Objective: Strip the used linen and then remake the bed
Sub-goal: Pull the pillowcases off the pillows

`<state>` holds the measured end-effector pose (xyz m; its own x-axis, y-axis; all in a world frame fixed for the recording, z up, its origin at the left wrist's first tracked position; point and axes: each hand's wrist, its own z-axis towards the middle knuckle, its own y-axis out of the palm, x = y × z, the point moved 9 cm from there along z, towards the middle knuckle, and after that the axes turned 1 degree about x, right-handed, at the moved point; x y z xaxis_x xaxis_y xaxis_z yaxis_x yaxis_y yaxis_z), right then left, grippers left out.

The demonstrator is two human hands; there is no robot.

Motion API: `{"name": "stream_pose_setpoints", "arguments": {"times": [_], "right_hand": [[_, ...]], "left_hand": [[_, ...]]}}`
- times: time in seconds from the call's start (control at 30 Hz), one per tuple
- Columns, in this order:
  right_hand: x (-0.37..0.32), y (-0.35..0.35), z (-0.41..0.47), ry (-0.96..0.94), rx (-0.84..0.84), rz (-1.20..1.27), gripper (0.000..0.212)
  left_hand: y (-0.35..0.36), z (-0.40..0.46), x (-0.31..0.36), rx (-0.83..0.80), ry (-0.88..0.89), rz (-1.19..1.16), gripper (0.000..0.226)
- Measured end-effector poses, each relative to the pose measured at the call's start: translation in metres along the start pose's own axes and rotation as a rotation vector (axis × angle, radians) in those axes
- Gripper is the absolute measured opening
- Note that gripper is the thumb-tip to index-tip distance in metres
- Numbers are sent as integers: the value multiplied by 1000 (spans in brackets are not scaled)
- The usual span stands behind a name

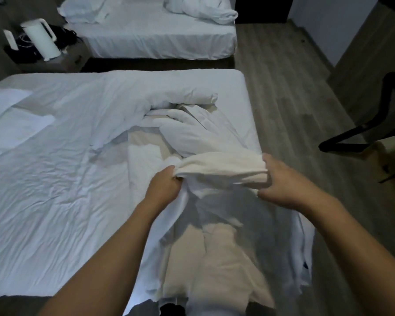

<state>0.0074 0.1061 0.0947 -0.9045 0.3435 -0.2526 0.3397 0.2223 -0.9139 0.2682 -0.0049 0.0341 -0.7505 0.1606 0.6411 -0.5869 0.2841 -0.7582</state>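
Note:
The near bed [55,201] is covered with a wrinkled white sheet. A crumpled white duvet [192,131] lies bunched at its right end. Its cream-white edge [221,167] is lifted off the bed and stretched between my hands. My left hand [164,185] grips the left end of that edge, fingers curled round the cloth. At the right end, my right hand [283,183] holds it with thumb and fingers clamped around it. Loose white and beige cloth [214,258] hangs from the grip down toward me. A flat white pillow [12,124] lies at the bed's left end.
A second bed [157,39] with a pillow and bunched duvet stands behind. Between the beds at the left, a nightstand [55,62] carries a white kettle [41,37] and dark cables. Wooden floor [294,99] runs along the right, with a black chair [374,124] there.

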Motion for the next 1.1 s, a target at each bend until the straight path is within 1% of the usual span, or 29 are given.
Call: {"name": "stream_pose_setpoints", "arguments": {"times": [0.03,0.07,0.1,0.13,0.17,0.23,0.27,0.3,0.33,0.37,0.43,0.47,0.5,0.53,0.57,0.63,0.67,0.7,0.73,0.77,0.8,0.83,0.87,0.9,0.97,1.0,1.03,1.07,1.1], "right_hand": [[-19,12,2,-57,-43,-55,103],[-41,24,4,-124,-46,-110,113],[-63,36,8,-183,-4,-145,114],[-84,44,13,-233,66,-142,104],[-97,49,18,-246,124,-93,82],[-112,45,25,-210,188,80,30],[-117,44,27,-208,188,158,16],[-125,40,27,-230,202,206,8],[-132,32,24,-268,232,237,7],[-137,24,20,-293,263,277,9],[-130,9,15,-256,286,438,13],[-120,2,14,-215,301,530,13],[-107,-5,15,-179,328,584,11],[-95,-11,16,-152,357,589,10],[-83,-17,17,-124,366,564,10],[-50,-15,30,-8,284,435,17],[-39,-12,32,58,196,374,25],[-36,-8,35,94,103,319,46],[-48,-9,36,54,81,279,78],[-76,-12,36,-56,116,241,102],[-120,-17,31,-215,205,202,112],[-170,-18,20,-386,284,169,108],[-218,-7,13,-516,290,133,95],[-256,12,11,-561,205,110,76],[-286,51,20,-429,-5,135,42],[-288,58,25,-364,6,208,30],[-286,55,28,-328,87,279,20],[-287,49,26,-317,164,333,16],[-291,46,21,-307,209,376,19]], "left_hand": [[1,-5,18,-1,48,-27,46],[0,-13,33,-6,98,-37,38],[-2,-21,43,-1,131,-52,27],[-7,-29,46,24,136,-74,18],[-14,-34,43,67,123,-97,15],[-27,-45,24,175,60,-71,23],[-29,-50,10,228,37,-17,26],[-28,-54,-8,269,10,62,27],[-22,-58,-28,296,-32,136,30],[-13,-61,-55,287,-128,185,39],[6,-71,-113,240,-372,183,58],[10,-74,-138,236,-477,138,56],[6,-75,-154,244,-565,100,44],[-2,-70,-163,264,-603,58,32],[-18,-61,-162,308,-598,-4,28],[-75,-36,-134,461,-478,-99,36],[-111,-26,-108,552,-364,-135,32],[-146,-23,-76,623,-223,-142,24],[-174,-23,-42,647,-82,-94,16],[-195,-29,-11,643,27,-24,15],[-210,-37,14,626,116,52,17],[-221,-49,29,613,178,120,20],[-226,-61,32,610,220,164,21],[-228,-74,22,610,229,182,22],[-221,-92,-32,612,141,145,31],[-214,-95,-72,599,59,119,39],[-202,-94,-116,550,-38,146,48],[-183,-92,-161,434,-139,225,55],[-158,-90,-210,246,-243,280,57]]}}
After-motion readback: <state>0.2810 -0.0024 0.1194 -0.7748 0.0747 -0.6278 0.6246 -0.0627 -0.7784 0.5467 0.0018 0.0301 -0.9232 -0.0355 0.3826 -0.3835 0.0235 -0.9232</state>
